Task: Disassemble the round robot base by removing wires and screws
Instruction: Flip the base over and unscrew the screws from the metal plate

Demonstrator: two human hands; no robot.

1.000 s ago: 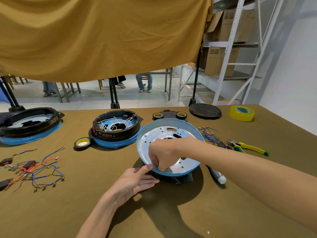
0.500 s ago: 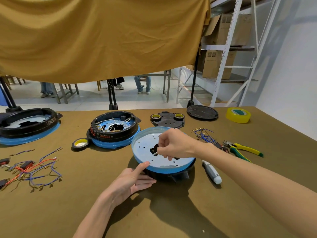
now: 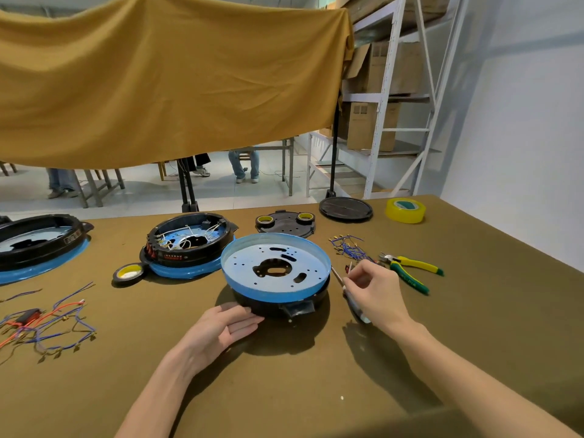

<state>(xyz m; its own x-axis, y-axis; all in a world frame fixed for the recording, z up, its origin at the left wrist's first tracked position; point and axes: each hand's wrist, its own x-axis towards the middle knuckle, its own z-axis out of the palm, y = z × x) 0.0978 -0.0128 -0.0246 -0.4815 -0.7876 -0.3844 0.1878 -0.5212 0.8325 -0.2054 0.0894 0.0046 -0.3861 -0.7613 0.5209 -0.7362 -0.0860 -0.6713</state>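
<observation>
The round robot base [image 3: 278,306] sits mid-table, a black shell with a blue-rimmed perforated metal plate [image 3: 275,268] on top. My left hand [image 3: 221,327] lies flat on the cloth, its fingertips touching the shell's front-left edge. Just right of the base, my right hand [image 3: 373,292] hovers over a screwdriver [image 3: 337,276] lying on the table. Its fingers are curled, with thumb and forefinger pinched together. Whether they hold a screw or the tool is too small to tell. Removed blue wires [image 3: 347,248] lie behind that hand.
Yellow-green pliers [image 3: 410,270] lie at the right. A second opened base [image 3: 189,245] and tape roll [image 3: 128,273] stand left of center, a third base [image 3: 38,245] far left, loose red and blue wires [image 3: 47,320] front left. Black covers [image 3: 286,222] and yellow tape [image 3: 405,210] are at the back.
My right hand left the metal plate and moved right, down to the screwdriver beside the base. My left hand stayed at the base's front edge. The view tilted up slightly.
</observation>
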